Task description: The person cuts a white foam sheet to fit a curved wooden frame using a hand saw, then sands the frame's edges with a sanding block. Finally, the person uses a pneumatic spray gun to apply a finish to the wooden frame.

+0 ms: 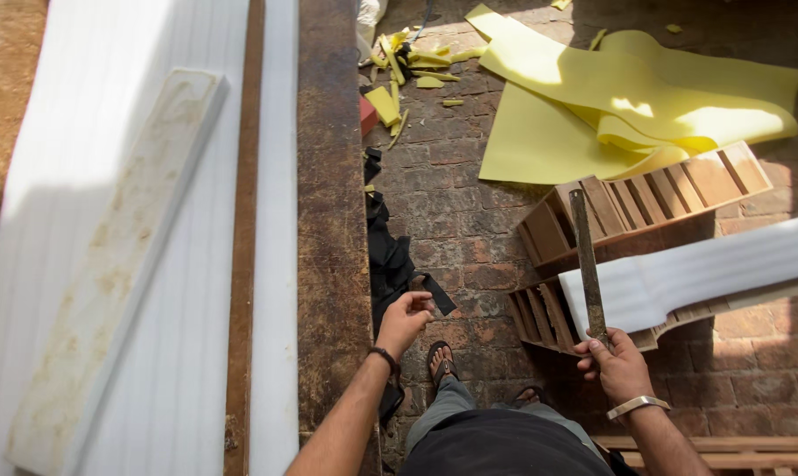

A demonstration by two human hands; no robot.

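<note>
While I stood on the brick floor [469, 229] beside the workbench [333, 220], my right hand [618, 363] was clenched round the lower end of a long knife [586, 264], blade pointing up and away from my body, presumably to keep the edge clear of my legs; my left hand [404, 319] hung loose and half curled, gripping nothing, just above a strip of black cloth [390, 260] trailing along the bench's edge. White foam sheets [108, 220] lay flat on the bench, a long stained white board [117, 264] resting on top of them; a wooden strip [243, 220] ran lengthwise beside them. More white foam [708, 269] was draped over wooden slatted frames [646, 198] on the floor, near the knife tip; yellow foam sheets [611, 97] and offcuts [399, 62] lay further off.
</note>
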